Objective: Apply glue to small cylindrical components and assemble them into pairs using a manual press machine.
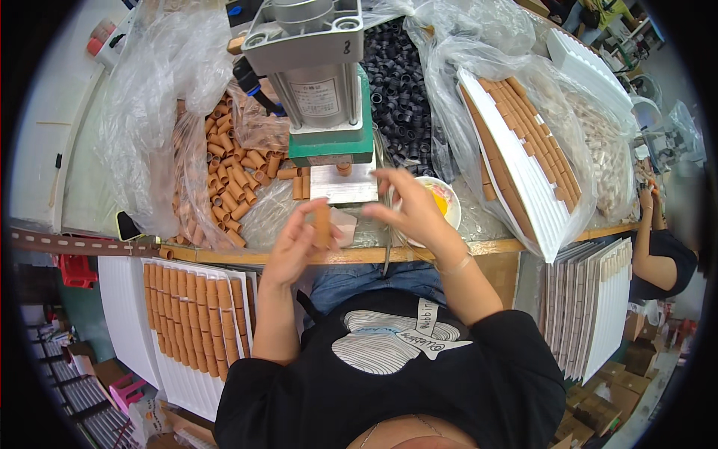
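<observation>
Your left hand (293, 243) pinched one orange tube (321, 224) upright just before the press (329, 97); your right hand (411, 209) hovered loosely open, empty as far as I could tell. The tray at your left knee (127, 314) looked mostly filled, while loose tubes in the bag (232, 179) remained. Plastic crowded the plate.

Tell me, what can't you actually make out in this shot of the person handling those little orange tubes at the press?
Head view only:
- Right hand: fingers motion-blurred; whether they pinch anything is unclear.
- Orange tube: its lower end is hidden by the left hand.
- Small bowl: mostly covered by the right hand; contents unclear.
- Black rings: veiled by plastic bag glare.
- Press cylinder: top cut off by the picture's edge.
</observation>
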{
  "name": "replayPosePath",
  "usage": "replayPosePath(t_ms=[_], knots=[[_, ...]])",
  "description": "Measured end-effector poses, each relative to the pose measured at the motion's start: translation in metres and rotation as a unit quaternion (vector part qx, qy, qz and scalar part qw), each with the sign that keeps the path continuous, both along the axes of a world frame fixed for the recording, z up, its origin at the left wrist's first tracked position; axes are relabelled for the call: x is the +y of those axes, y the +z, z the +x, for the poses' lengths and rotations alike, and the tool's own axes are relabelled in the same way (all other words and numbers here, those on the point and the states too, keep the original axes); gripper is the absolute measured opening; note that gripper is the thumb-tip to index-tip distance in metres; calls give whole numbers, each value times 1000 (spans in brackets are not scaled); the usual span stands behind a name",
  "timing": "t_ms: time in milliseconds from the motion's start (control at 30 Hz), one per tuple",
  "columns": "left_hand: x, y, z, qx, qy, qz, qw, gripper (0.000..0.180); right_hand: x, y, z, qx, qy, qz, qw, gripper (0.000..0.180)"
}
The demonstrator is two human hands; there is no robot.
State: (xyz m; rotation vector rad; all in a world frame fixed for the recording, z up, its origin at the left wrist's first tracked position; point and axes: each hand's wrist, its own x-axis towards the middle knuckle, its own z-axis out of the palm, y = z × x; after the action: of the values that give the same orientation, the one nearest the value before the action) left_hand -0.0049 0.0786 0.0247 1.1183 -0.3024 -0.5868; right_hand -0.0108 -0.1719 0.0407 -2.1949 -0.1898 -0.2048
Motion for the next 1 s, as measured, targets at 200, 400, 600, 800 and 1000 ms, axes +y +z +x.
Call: replayPosePath(t_ms=[200, 400, 600, 800, 1000], knots=[[-48, -2, -11, 48, -102, 24, 993, 48, -4, 8, -41, 60, 132, 190, 971, 26], [-73, -3, -22, -149, 140, 263, 943, 46, 7, -3, -39, 11, 18, 143, 989, 21], [-50, -9, -2, -362, 234, 372, 822, 30, -6, -9, -13, -42, -23, 25, 999, 35], [7, -33, 64, -321, 311, 544, 710, 28, -62, -33, 50, -82, -226, -142, 960, 15], [14, -42, 78, -243, 229, 579, 744, 40, -58, -54, 86, -92, -199, -276, 936, 14]])
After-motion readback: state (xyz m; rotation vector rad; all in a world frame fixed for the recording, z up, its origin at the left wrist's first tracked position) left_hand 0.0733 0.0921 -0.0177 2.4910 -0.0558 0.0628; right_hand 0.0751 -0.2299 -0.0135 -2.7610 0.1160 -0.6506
